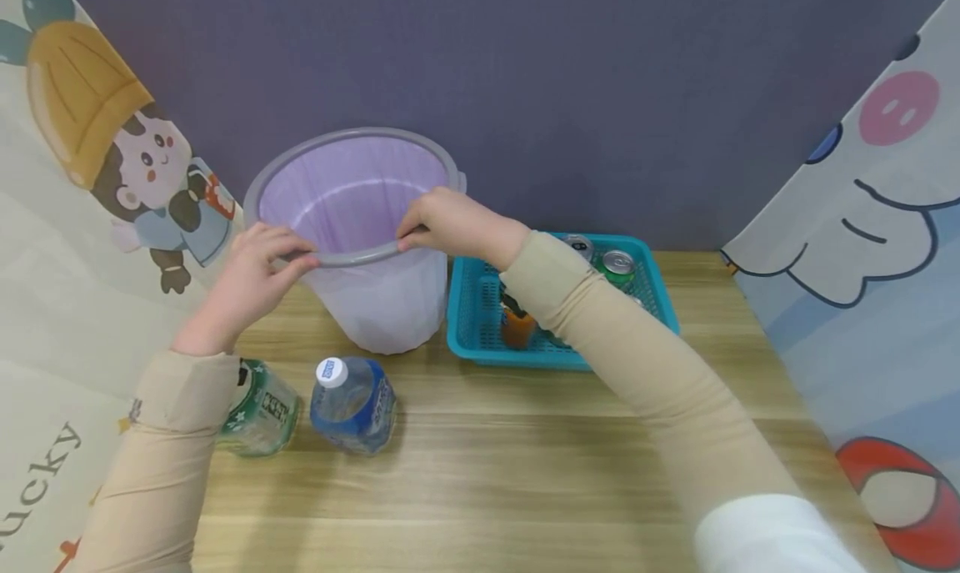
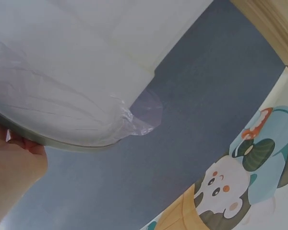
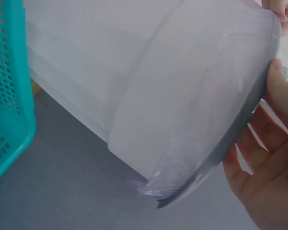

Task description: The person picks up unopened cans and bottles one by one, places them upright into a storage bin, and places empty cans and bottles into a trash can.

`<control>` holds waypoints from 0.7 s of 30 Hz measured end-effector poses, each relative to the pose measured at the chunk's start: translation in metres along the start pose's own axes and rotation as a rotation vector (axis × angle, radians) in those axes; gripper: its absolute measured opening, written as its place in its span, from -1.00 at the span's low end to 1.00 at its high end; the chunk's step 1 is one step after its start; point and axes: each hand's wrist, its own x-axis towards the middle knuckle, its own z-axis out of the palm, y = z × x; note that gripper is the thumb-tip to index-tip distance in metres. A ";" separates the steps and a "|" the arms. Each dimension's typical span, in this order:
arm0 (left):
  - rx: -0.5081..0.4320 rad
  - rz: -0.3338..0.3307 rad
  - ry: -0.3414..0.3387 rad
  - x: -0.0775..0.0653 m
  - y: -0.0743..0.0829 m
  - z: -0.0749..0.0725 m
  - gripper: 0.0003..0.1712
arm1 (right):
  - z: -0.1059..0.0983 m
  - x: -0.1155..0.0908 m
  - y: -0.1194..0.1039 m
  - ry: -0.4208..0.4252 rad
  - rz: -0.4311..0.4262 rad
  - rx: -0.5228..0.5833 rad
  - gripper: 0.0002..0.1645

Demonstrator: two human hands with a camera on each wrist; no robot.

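A white trash can [image 1: 386, 306] stands at the back left of the table, lined with a thin purple garbage bag [image 1: 367, 173]. A grey ring [image 1: 352, 131] circles its mouth. At the near left of the mouth, my left hand [image 1: 258, 268] grips the ring, thumb on one side and fingers on the other. My right hand [image 1: 457, 223] pinches the same ring at the near right. In the right wrist view, the bag [image 3: 206, 105] folds down over the can's outer wall below the ring [image 3: 230, 143]. A loose bag edge [image 2: 139, 120] sticks out in the left wrist view.
Right of the can, a teal plastic basket [image 1: 465, 354] holds cans and an orange-bottomed item [image 1: 517, 329], partly hidden by my right arm. In front stand a blue-labelled plastic bottle [image 1: 352, 406] and a green-labelled clear container [image 1: 262, 410], partly behind my left sleeve. Printed cloths flank both sides.
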 end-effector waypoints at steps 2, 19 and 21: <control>-0.002 -0.003 0.001 0.000 0.001 0.001 -0.90 | -0.001 0.000 -0.001 -0.021 -0.007 -0.039 -0.75; -0.121 -0.121 0.252 -0.020 0.013 0.011 -0.53 | 0.002 0.001 0.004 -0.061 -0.034 -0.061 -0.74; -0.148 -0.171 0.293 -0.025 0.013 0.015 -0.45 | 0.002 0.000 0.005 -0.054 -0.039 -0.051 -0.75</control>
